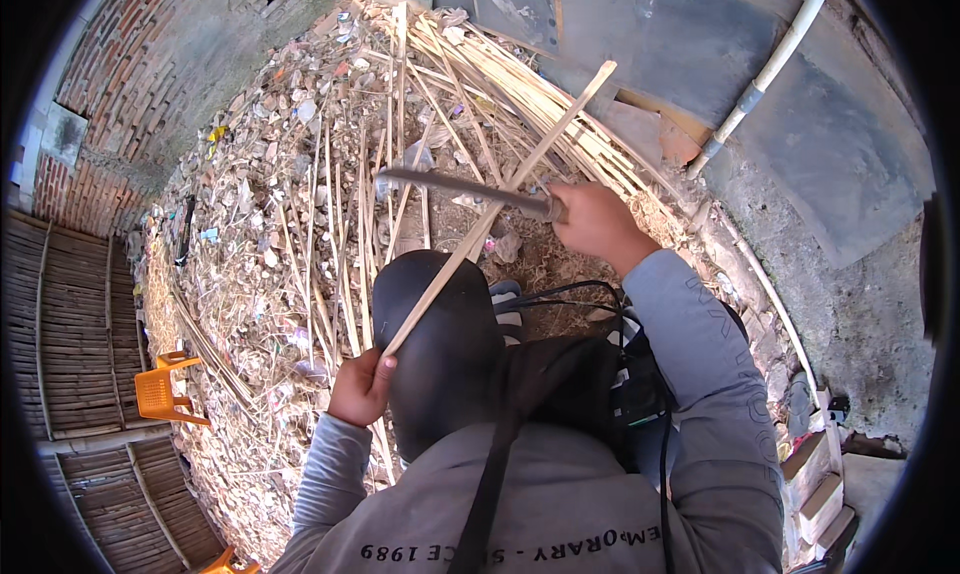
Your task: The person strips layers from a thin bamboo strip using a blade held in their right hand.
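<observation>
My left hand is closed around the near end of a long, flat bamboo strip, which slants up and away to the right past my dark-clad knee. In my right hand is the handle of a machete, its dark blade pointing left. The blade lies across the strip a little beyond the knee. Whether its edge has cut into the bamboo cannot be made out.
Many split bamboo strips lie piled at the far right, and thinner ones are strewn over littered ground. An orange plastic chair is at the left, near woven bamboo panels. A pale pipe leans at the right wall.
</observation>
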`<state>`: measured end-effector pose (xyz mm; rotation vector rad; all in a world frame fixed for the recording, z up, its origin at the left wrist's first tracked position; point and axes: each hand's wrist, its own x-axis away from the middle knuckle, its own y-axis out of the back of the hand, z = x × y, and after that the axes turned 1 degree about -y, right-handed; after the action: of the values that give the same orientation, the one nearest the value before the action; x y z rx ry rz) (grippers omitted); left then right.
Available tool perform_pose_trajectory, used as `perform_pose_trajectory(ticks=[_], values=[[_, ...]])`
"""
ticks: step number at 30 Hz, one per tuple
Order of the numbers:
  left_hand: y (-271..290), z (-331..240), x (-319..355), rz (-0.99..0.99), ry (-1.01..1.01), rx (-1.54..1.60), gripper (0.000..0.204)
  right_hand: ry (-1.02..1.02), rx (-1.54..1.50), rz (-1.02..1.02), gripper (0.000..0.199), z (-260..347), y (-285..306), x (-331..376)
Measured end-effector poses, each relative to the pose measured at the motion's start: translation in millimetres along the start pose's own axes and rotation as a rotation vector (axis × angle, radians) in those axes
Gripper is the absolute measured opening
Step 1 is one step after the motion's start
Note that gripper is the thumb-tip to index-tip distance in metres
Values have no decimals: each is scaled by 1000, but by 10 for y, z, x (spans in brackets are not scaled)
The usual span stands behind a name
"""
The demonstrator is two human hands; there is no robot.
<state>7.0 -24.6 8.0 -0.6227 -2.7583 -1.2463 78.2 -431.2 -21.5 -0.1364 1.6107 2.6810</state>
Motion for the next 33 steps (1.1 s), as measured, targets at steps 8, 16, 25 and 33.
perform_pose_trajectory(ticks=[8, 16, 25, 33], values=[[78, -129, 201, -155, -60, -408, 38, -194, -13, 4, 40, -147, 38, -44], [340, 248, 786, -197, 151, -563, 33, -152, -4, -35, 41, -191, 39, 20], [-146, -79, 403, -195, 0, -314, 38, 205, -43, 102, 20, 99, 14, 64], [-95, -11, 244, -83, -104, -235, 37, -129, -305, 127, 44, -318, -150, -47]])
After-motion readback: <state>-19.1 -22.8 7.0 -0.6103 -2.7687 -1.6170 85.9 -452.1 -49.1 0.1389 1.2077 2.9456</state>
